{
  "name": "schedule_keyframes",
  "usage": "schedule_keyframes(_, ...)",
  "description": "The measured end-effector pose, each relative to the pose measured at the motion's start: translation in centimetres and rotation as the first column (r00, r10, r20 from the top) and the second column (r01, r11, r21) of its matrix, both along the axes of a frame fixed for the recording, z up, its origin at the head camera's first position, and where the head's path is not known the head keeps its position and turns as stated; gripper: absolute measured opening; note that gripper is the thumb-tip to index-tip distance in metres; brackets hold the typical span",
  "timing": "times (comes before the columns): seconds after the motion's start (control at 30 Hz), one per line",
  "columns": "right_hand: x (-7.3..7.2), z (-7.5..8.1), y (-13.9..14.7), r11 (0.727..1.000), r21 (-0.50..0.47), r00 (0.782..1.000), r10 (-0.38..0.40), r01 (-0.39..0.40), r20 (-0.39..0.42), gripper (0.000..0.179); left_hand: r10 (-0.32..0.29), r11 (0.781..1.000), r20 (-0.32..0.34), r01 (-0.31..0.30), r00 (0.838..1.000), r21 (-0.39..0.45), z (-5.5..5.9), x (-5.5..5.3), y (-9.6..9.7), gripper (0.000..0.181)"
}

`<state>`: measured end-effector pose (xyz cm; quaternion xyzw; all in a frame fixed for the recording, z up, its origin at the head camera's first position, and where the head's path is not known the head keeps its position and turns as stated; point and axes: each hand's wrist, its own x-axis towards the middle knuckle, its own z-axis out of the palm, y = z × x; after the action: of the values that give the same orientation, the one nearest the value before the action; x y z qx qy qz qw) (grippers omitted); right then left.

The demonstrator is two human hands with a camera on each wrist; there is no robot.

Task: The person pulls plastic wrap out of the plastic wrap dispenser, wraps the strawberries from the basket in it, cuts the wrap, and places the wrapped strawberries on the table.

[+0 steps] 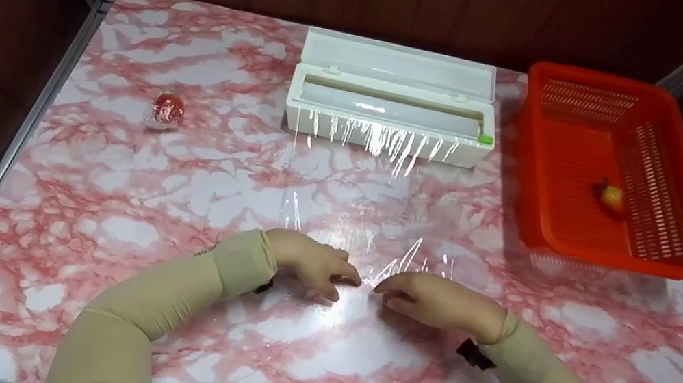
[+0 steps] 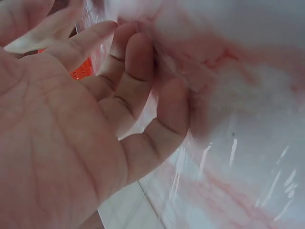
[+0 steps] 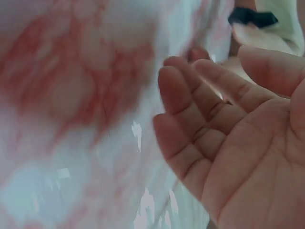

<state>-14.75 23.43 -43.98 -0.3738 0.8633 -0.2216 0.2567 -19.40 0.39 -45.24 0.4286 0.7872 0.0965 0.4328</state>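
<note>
A sheet of clear cling film (image 1: 363, 205) runs from the roll (image 1: 390, 109) in a white dispenser box (image 1: 396, 86) over the table, glinting in streaks. At its near end my left hand (image 1: 310, 264) lies with bent, loose fingers, their tips at the film. Facing it across a small gap is my right hand (image 1: 444, 304), fingertips low at the film too. In the left wrist view, the left fingertips (image 2: 172, 102) rest on the shiny surface. The right wrist view shows the right palm (image 3: 257, 152) bare, its fingers gently bent and nothing in their grasp.
An orange plastic basket (image 1: 542, 176) stands at the right with a small red-and-yellow fruit (image 1: 612, 197) inside. A round red item wrapped in film (image 1: 167, 110) sits on the left of the marbled table (image 1: 127, 228). The dispenser's lid (image 1: 397, 64) is raised. Dark panels enclose the table.
</note>
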Motion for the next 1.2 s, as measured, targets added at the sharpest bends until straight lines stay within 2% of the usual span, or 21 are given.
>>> schedule_keyframes(0.17,-0.9,2.8,1.6,0.992,-0.102,0.994,-0.084,0.077,-0.067,0.024,-0.01,1.0,-0.002,0.01,1.0,-0.004,0.0,0.0,-0.1,0.053)
schedule_keyframes(0.27,-1.7,5.2,3.1,0.972,-0.182,0.977,-0.174,0.15,-0.123,0.023,-0.016,1.0,0.01,0.016,1.0,-0.001,0.0,0.0,-0.2,0.052)
schedule_keyframes(0.33,-2.4,6.7,4.2,0.942,-0.261,0.953,-0.258,0.211,-0.159,0.022,-0.018,1.0,0.02,0.018,1.0,0.002,0.0,0.0,-0.2,0.051)
schedule_keyframes(0.4,-3.1,8.3,5.5,0.894,-0.352,0.916,-0.357,0.279,-0.182,0.021,-0.014,1.0,0.032,0.014,0.999,0.008,-0.1,0.0,-0.2,0.05)
schedule_keyframes(0.47,-4.0,9.9,6.8,0.833,-0.442,0.874,-0.448,0.333,-0.186,0.02,-0.003,1.0,0.04,0.002,0.999,0.013,-0.2,0.0,-0.3,0.051)
schedule_keyframes(0.57,-5.8,12.2,8.9,0.716,-0.559,0.804,-0.578,0.419,-0.138,0.016,0.037,0.998,0.076,-0.04,0.996,0.041,-0.4,-0.1,-0.4,0.056)
schedule_keyframes(0.63,-7.2,13.5,10.2,0.632,-0.603,0.742,-0.663,0.486,-0.097,0.016,0.073,0.995,0.121,-0.081,0.99,0.06,-0.6,-0.1,-0.4,0.063)
schedule_keyframes(0.73,-9.4,15.0,11.9,0.508,-0.639,0.636,-0.771,0.577,-0.039,0.016,0.099,0.992,0.151,-0.109,0.984,0.061,-0.7,-0.1,-0.4,0.07)
schedule_keyframes(0.8,-10.7,15.6,13.0,0.442,-0.637,0.563,-0.826,0.632,-0.016,0.016,0.092,0.995,0.137,-0.097,0.986,0.033,-0.7,-0.1,-0.4,0.07)
schedule_keyframes(0.93,-13.3,15.3,15.4,0.326,-0.618,0.442,-0.896,0.716,0.04,0.018,0.066,0.998,0.081,-0.064,0.995,-0.017,-0.5,0.0,-0.4,0.067)
schedule_keyframes(1.0,-14.5,14.5,16.9,0.29,-0.597,0.38,-0.924,0.748,0.028,0.02,0.062,0.998,0.071,-0.061,0.995,-0.017,-0.4,0.1,-0.3,0.066)
schedule_keyframes(1.03,-14.9,14.0,17.6,0.283,-0.58,0.354,-0.935,0.764,0.01,0.021,0.062,0.998,0.069,-0.061,0.996,-0.017,-0.4,0.1,-0.3,0.066)
schedule_keyframes(1.13,-16.0,12.3,19.7,0.282,-0.522,0.278,-0.957,0.805,-0.089,0.022,0.057,0.998,0.067,-0.056,0.996,-0.015,-0.4,0.2,-0.2,0.067)
schedule_keyframes(1.2,-16.5,11.1,20.9,0.289,-0.463,0.246,-0.957,0.838,-0.152,0.026,0.058,0.998,0.065,-0.057,0.996,-0.019,-0.5,0.3,-0.1,0.067)
